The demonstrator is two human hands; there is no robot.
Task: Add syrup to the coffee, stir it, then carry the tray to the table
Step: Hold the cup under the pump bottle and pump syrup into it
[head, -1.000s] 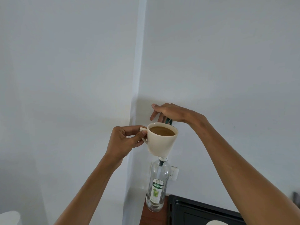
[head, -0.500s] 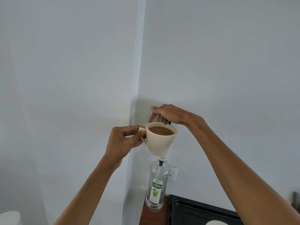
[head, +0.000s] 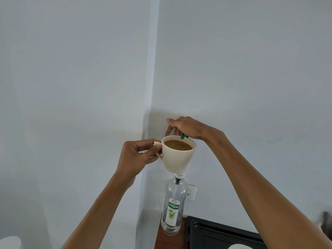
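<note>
- While the left hand point(head: 136, 157) pinches the cup point(head: 177, 155) handle, coffee stays level under the pump spout point(head: 183, 136).
- Right hand point(head: 186, 127), fingers curled, presses the pump atop the syrup bottle point(head: 173, 205), which stands at the surface's left edge.

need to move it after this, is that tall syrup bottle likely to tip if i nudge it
Probably yes: the syrup bottle is tall and narrow on a small base. It looks nearly empty, so likely light and easy to topple. It looks like clear glass, so possibly fragile.

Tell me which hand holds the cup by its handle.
The left hand pinches the cup handle; the right hand sits above the far rim on the bottle's green pump.
</note>
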